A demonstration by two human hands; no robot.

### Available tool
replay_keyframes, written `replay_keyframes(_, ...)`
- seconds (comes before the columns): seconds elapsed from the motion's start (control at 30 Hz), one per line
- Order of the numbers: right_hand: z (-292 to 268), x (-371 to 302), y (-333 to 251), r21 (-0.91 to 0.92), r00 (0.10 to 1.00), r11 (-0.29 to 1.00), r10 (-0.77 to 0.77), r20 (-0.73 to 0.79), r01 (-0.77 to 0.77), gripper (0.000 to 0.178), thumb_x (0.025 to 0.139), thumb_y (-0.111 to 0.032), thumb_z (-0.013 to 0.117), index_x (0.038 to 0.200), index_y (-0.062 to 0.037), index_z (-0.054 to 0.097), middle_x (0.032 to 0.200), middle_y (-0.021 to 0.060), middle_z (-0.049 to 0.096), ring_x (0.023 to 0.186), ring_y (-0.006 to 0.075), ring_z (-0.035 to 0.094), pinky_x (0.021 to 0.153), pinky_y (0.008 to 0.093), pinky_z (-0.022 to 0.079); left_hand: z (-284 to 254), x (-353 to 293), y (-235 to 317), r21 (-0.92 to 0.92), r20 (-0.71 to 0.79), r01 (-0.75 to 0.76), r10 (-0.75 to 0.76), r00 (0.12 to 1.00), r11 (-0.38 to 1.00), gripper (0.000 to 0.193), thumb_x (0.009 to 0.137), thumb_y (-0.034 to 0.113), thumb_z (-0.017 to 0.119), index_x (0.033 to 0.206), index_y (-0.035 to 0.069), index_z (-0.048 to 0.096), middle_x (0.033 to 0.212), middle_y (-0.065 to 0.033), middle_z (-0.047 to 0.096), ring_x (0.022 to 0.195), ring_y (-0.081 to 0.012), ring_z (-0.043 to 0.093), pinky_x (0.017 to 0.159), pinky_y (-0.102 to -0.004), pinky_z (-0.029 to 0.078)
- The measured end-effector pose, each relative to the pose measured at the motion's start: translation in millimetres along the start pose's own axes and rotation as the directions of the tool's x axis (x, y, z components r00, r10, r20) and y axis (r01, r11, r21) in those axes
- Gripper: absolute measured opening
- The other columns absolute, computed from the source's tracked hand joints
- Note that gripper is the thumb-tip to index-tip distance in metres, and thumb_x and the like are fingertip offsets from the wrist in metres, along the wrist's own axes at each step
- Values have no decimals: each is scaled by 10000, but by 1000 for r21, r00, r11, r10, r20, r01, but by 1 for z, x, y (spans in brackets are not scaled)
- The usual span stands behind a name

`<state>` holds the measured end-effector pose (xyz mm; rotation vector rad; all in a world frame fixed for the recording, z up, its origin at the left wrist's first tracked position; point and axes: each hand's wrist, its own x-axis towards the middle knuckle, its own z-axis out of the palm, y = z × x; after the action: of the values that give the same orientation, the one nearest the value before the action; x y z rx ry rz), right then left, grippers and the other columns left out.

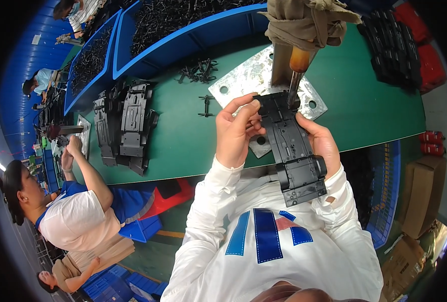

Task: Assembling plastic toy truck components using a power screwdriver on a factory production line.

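Observation:
A long black moulded plastic part is held between my two hands, tilted, with its far end under a vertical metal rod that has an amber handle-like upper section. My left hand grips its far left edge between thumb and fingers. Along the right edge, my right hand is closed, its fingers partly hidden beneath the part. Behind lies a silvery metal plate with round holes, bearing an upright post wrapped in brown cloth. A small black bracket-like piece lies left of my left hand.
Blue bins of small black pieces line the back left. Similar long parts lie on the green table at left; more are stacked at far right. A co-worker works at left. Cardboard boxes stand right.

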<state>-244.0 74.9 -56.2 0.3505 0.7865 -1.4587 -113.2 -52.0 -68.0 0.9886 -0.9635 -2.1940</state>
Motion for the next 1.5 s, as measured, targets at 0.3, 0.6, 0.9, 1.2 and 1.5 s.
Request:
replay_keyframes(0.3, 4, -2, 2, 24, 1000, 1000, 10, 4, -10, 387, 1002, -296, 486, 1204, 19, 582, 1018, 154, 707, 780, 207, 717, 692, 308, 608, -3, 1, -1, 4, 9, 2, -3, 1000, 1000, 329, 893, 165, 679, 1165, -2, 596, 720, -14, 576, 603, -77, 549, 563, -249, 523)
replay_keyframes(0.6, 3, -3, 0, 9, 1000, 1000, 3, -2, -3, 378, 997, -290, 502, 1208, 16, 571, 1008, 154, 706, 768, 204, 716, 673, 304, 607, -2, 0, 1, 14, 26, -6, 5, 1000, 1000, 322, 898, 160, 671, 1169, 3, 597, 726, -14, 579, 605, -76, 551, 567, -250, 524)
replay_keyframes(0.9, 2, -4, 1, 30, 1000, 1000, 2, -21, -1, 380, 999, -290, 495, 1203, 21, 577, 1009, 158, 707, 759, 208, 719, 667, 308, 611, 0, -1, -1, 26, 6, -3, 2, 1000, 1000, 340, 897, 172, 676, 1173, -6, 591, 725, -16, 580, 603, -83, 558, 566, -246, 526)
replay_keyframes(1.2, -15, -18, 18, 78, 990, 987, 136, 47, -140, 382, 1007, -308, 470, 1191, 1, 597, 988, 121, 708, 781, 191, 711, 672, 307, 601, -13, -28, -10, 95, -1, 72, -72, 997, 993, 412, 893, 165, 685, 1203, -66, 543, 768, -54, 602, 634, -103, 599, 607, -258, 565)
replay_keyframes(1.5, -16, -39, 49, -29, 990, 999, 22, 142, -18, 356, 1008, -275, 460, 1230, -20, 573, 1071, 96, 674, 904, 151, 661, 782, 280, 542, -19, -74, -7, 176, 36, -59, 54, 998, 983, 404, 905, 72, 641, 1259, -69, 507, 782, -99, 659, 668, -129, 618, 638, -266, 544)
